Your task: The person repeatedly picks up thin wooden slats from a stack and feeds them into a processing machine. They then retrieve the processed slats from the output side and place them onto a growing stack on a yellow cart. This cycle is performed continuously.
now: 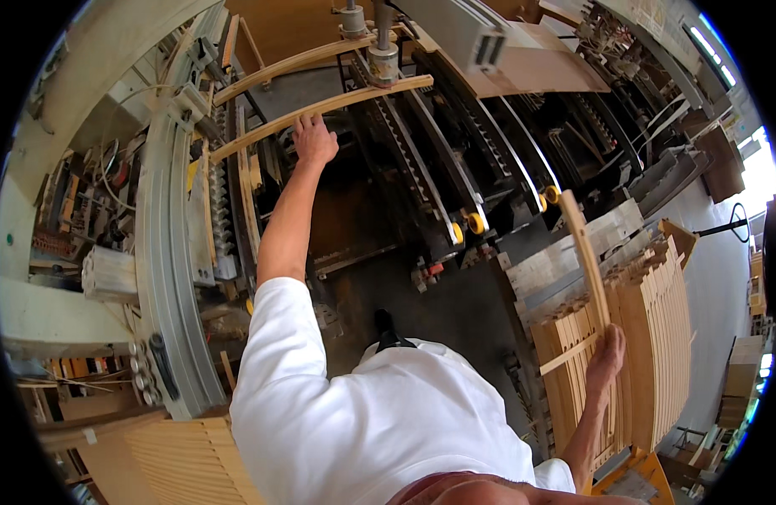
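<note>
A curved pale wooden slat [367,97] lies across the rails of a machine, its right part under a cylindrical metal clamp [384,63]. My left hand [315,141] reaches forward to the slat's near edge, fingers curled against it; the fingertips are partly hidden. Behind it a second curved slat [291,65] lies roughly parallel. Off to the right, my right hand [605,358] grips another wooden slat [586,252] near its lower end. This slat stands up at a slant beside a stack of similar wooden pieces [657,337], and a thin strip [569,353] lies across them.
Dark machine rails [413,168] with yellow rollers [476,223] stretch ahead and right. A grey metal beam [160,269] runs along the left side. More stacked wood [186,454] sits at the lower left. A brown sheet [539,71] lies over the far rails.
</note>
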Demonstrator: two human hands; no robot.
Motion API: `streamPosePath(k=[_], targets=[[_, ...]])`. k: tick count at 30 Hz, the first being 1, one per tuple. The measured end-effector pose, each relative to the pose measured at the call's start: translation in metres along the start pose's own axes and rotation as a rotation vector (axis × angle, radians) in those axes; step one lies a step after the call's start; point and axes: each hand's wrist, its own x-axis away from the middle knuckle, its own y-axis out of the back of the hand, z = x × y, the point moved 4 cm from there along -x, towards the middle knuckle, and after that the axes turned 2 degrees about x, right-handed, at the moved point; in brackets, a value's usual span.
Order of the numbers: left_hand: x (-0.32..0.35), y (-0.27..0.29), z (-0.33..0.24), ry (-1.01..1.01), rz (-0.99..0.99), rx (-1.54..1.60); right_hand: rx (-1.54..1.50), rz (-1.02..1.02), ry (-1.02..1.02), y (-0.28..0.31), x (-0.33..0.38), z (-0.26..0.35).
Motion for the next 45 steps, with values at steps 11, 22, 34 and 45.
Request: streamPosePath(k=[11, 22, 34, 45], targets=[[-0.016, -0.006, 0.011, -0.165, 0.098, -0.025, -0.201, 0.222, 0.423, -0.096, -0.141, 0.226], [0.252, 0.039, -0.094, -0.112, 0.661, 0.467, -0.407, 0.366, 1.118, -0.303, -0.251, 0.478], [0.372, 0.095, -0.046, 0.468, 0.470, 0.473, -0.161, 0.102, 1.071, -0.455, -0.307, 0.610], [0.472, 0.115, -0.023, 0.875, 0.349, 0.351, -0.237, 0.139, 1.138, -0.458, -0.313, 0.621]])
